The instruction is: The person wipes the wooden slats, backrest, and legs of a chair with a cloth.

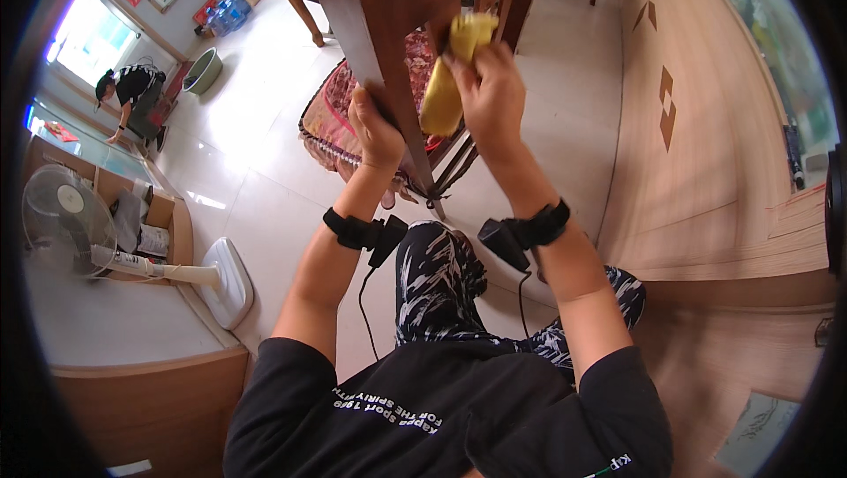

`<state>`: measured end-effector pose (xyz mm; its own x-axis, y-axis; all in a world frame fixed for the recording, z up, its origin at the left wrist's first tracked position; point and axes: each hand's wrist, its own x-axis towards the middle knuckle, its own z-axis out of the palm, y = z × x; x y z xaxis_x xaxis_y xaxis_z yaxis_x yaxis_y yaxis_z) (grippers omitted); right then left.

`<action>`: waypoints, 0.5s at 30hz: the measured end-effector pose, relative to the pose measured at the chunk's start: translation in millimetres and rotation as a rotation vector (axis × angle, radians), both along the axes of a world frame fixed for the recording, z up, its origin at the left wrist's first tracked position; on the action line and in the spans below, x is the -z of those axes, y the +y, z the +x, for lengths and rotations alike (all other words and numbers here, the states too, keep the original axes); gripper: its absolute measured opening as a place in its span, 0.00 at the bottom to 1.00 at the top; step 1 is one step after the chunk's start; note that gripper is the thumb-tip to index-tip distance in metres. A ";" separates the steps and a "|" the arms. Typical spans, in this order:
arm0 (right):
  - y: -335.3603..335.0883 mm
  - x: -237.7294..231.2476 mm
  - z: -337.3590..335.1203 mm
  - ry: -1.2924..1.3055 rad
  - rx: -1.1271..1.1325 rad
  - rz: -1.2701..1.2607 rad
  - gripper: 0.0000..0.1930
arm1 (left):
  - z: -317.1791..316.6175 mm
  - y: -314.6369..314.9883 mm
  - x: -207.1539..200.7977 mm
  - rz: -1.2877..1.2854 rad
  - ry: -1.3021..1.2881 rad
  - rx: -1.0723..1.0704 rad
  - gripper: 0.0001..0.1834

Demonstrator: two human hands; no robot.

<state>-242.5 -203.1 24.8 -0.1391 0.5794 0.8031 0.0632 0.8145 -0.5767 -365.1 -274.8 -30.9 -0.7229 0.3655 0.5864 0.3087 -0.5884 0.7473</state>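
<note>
A dark brown wooden chair (366, 28) stands tilted in front of me, its back toward me. My left hand (378, 129) grips the chair's upright post, thumb showing on the near face. In my right hand (494, 90) is a yellow cloth (443, 103), bunched between the fingers and hanging down beside the back's slats. The cloth is slightly blurred. Behind the post shows a red patterned seat cushion (337, 105) with a fringed edge. Part of the seat is hidden by the post and my hands.
At left a white pedestal fan (231, 282) rests on a cabinet (150, 372). A wooden panelled unit (706, 143) runs along the right. Further off are a green basin (204, 72), blue water bottles (229, 12), a table leg (298, 3) and another person (132, 90) bending over.
</note>
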 end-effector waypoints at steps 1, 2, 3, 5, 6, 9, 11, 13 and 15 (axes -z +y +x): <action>2.2 -19.8 -0.1 0.037 -0.014 0.052 0.09 | -4.5 2.2 3.5 0.016 0.012 0.005 0.25; 6.9 -30.1 1.3 0.070 -0.016 0.108 0.09 | -0.9 4.4 -0.2 0.000 0.032 -0.017 0.25; 8.4 -28.0 0.5 0.071 -0.018 0.096 0.09 | 4.6 3.4 -5.5 -0.019 0.050 -0.044 0.25; 9.3 -21.9 -1.3 0.073 -0.025 0.072 0.10 | 5.2 4.5 -3.8 -0.028 0.012 -0.023 0.25; 9.1 -15.9 -3.7 0.067 -0.026 0.053 0.11 | 2.5 4.8 -0.3 -0.016 -0.043 0.023 0.25; 8.6 23.8 -16.7 0.022 -0.077 -0.029 0.17 | -15.9 5.6 15.2 0.000 -0.074 0.120 0.26; 10.2 61.3 -20.2 0.009 -0.133 -0.145 0.17 | -18.9 10.5 19.1 0.006 -0.085 0.169 0.26; 11.1 96.6 -22.9 -0.012 -0.181 -0.280 0.17 | -13.0 10.5 17.7 0.002 -0.123 0.194 0.26; 12.7 126.1 -26.1 -0.041 -0.221 -0.425 0.17 | -9.5 10.0 12.1 0.009 -0.093 0.175 0.26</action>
<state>-268.6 -190.3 -101.3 -0.3223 0.8084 0.4925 -0.0548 0.5035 -0.8623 -374.6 -264.8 -43.0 -0.7004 0.4852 0.5235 0.1310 -0.6337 0.7624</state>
